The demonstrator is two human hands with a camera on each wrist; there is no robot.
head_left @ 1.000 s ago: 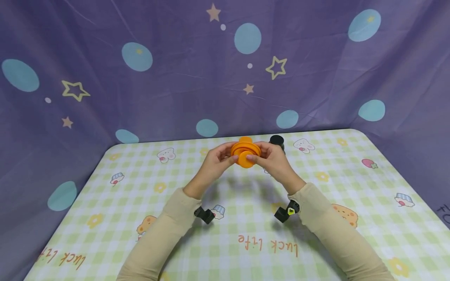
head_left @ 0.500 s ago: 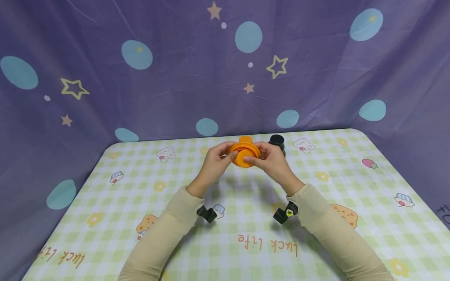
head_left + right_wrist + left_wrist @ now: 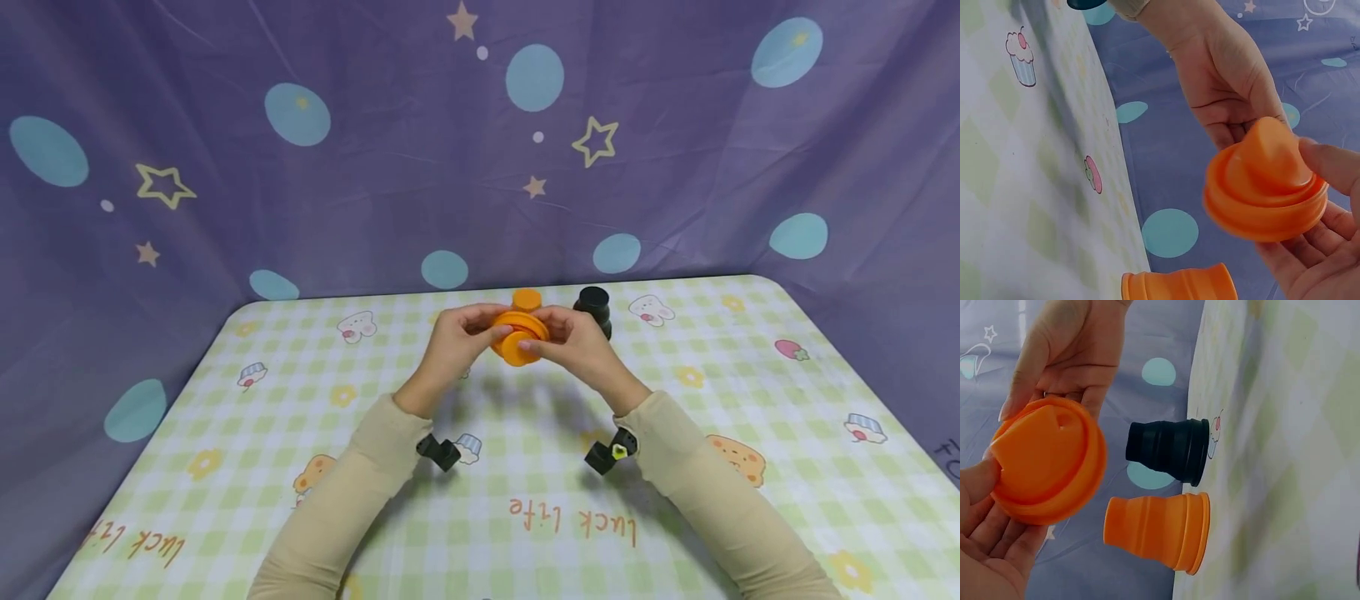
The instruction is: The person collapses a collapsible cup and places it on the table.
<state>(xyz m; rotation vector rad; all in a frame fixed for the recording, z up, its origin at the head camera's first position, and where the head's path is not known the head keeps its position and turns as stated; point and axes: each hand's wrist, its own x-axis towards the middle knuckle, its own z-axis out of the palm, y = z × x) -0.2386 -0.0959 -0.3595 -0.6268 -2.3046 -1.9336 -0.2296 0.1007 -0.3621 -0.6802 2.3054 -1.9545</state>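
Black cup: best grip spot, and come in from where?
On the black cup, probably the stepped body just below the narrow top, coming from above and the person's right: it stands wide rim down, tapering upward, and the standing orange cup is on its left.

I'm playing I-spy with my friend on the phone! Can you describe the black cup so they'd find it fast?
Find the checkered table in front of the purple curtain. Near the table's far edge, just past the person's right hand, a stepped cup stands narrow end up. It's the black one; the similar cup to its left and the held piece are orange.
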